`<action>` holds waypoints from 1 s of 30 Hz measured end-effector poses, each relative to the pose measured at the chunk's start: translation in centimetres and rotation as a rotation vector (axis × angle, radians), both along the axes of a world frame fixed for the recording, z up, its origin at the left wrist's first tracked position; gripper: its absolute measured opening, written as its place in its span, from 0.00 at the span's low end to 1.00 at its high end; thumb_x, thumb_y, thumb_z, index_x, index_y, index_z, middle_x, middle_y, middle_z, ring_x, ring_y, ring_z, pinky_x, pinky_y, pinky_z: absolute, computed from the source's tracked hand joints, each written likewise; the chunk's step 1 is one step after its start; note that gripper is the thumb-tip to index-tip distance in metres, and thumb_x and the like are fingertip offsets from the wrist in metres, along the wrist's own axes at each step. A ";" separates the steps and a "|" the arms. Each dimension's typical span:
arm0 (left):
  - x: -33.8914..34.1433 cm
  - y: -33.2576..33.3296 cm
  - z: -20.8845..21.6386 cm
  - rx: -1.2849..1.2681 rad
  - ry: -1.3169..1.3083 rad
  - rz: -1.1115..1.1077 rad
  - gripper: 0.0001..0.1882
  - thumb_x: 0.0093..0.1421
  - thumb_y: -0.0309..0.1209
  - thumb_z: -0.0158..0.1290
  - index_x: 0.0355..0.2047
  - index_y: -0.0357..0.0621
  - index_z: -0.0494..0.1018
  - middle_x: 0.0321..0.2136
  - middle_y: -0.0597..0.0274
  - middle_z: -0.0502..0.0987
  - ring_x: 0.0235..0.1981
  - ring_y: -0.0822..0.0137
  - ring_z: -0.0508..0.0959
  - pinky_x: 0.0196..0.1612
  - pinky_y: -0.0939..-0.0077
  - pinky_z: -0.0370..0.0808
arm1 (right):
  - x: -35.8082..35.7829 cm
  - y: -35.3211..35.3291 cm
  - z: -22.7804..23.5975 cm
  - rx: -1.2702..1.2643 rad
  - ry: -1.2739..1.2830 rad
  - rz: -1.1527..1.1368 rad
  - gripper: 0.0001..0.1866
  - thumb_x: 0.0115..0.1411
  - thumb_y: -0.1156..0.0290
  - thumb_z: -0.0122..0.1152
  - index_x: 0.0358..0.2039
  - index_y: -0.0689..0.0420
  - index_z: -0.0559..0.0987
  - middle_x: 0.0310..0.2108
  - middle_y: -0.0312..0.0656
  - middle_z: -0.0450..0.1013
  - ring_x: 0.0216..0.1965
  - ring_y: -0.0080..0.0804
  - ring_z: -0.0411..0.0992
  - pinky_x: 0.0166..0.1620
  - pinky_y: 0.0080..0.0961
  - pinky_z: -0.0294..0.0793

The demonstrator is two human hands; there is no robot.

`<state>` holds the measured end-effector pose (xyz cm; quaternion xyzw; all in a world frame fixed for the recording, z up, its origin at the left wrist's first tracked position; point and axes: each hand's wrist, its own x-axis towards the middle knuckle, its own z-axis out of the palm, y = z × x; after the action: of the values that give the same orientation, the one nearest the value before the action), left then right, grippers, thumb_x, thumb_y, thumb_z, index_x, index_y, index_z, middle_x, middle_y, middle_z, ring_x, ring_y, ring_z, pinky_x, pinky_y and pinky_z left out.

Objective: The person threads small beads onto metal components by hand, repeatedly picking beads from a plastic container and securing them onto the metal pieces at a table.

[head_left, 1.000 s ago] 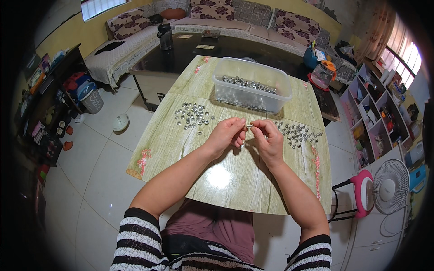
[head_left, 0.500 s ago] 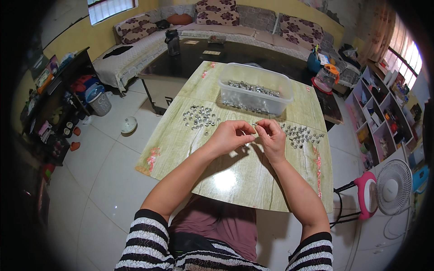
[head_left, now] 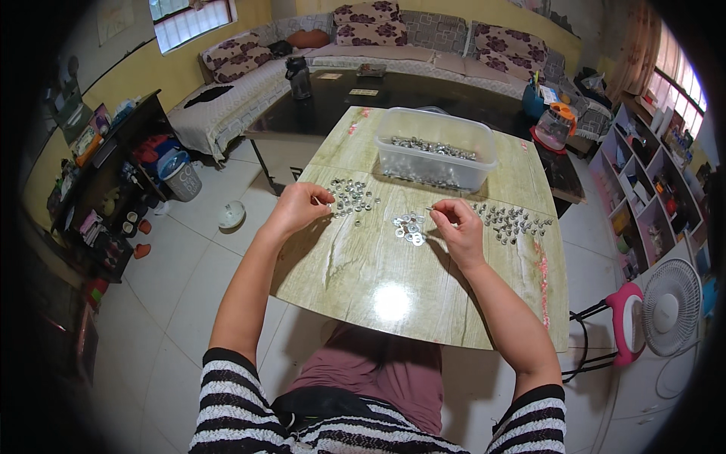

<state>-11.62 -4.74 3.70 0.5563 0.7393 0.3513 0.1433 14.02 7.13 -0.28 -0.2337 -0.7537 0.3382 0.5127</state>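
My left hand (head_left: 302, 206) is at the left edge of a loose group of small metal nuts (head_left: 352, 198), thumb and fingertips drawn together. Whatever is between those fingertips is too small to make out. In my right hand (head_left: 460, 227) a small bolt (head_left: 429, 209) is pinched, its thin end pointing left. Between the hands lies a cluster of flat silver washers (head_left: 409, 228). To the right of my right hand, several small bolts (head_left: 516, 224) are spread on the table. Behind them stands a clear plastic tub (head_left: 436, 170) part filled with metal hardware (head_left: 435, 147).
The light, wood-patterned table (head_left: 363, 284) butts against a dark low table (head_left: 265, 125). A flask (head_left: 298, 79) and an orange-lidded jug (head_left: 556, 127) stand on the dark one. At the right are a pink-backed chair (head_left: 626, 324) and a white fan (head_left: 669, 309).
My hands have come apart. The left has moved left to the nuts, while the right stays near its place with the bolt. The washers between them now show.
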 end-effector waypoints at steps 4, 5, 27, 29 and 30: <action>-0.5 -0.1 -1.3 -0.039 0.007 -0.035 0.10 0.41 0.24 0.58 0.28 0.40 0.76 0.23 0.62 0.75 0.22 0.75 0.71 0.27 0.81 0.69 | -0.1 0.2 -0.2 0.010 -0.018 -0.005 0.06 0.48 0.74 0.58 0.26 0.62 0.73 0.23 0.38 0.68 0.21 0.22 0.69 0.26 0.15 0.67; -0.7 0.0 -1.7 -0.029 -0.007 -0.039 0.10 0.41 0.24 0.59 0.27 0.40 0.76 0.22 0.62 0.75 0.23 0.75 0.72 0.27 0.81 0.69 | -0.1 0.2 -0.2 0.004 -0.017 -0.004 0.06 0.48 0.74 0.58 0.26 0.62 0.73 0.23 0.38 0.68 0.21 0.22 0.68 0.26 0.15 0.67; 6.7 3.6 0.0 -0.059 -0.506 -0.333 0.11 0.52 0.29 0.52 0.36 0.39 0.72 0.25 0.67 0.74 0.24 0.80 0.70 0.29 0.88 0.67 | -0.1 0.1 0.0 0.004 0.031 0.008 0.06 0.47 0.74 0.59 0.26 0.61 0.74 0.23 0.38 0.68 0.22 0.23 0.67 0.25 0.16 0.67; 7.7 4.7 -0.4 -0.083 -0.630 -0.345 0.12 0.54 0.31 0.50 0.38 0.39 0.71 0.27 0.66 0.74 0.24 0.79 0.70 0.29 0.88 0.67 | -0.1 0.1 0.0 0.015 0.029 0.013 0.06 0.47 0.74 0.58 0.26 0.61 0.74 0.23 0.39 0.68 0.21 0.24 0.67 0.25 0.17 0.66; 8.3 5.3 -0.5 -0.089 -0.629 -0.367 0.12 0.54 0.31 0.50 0.38 0.39 0.71 0.27 0.66 0.74 0.24 0.79 0.70 0.29 0.88 0.67 | 0.0 0.1 0.0 0.018 0.026 0.015 0.06 0.47 0.73 0.58 0.26 0.61 0.74 0.23 0.39 0.68 0.21 0.24 0.67 0.24 0.18 0.66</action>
<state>-3.35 0.56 3.21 0.5375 0.5616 0.4411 0.4484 14.06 7.23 -0.27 -0.2190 -0.7518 0.3381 0.5220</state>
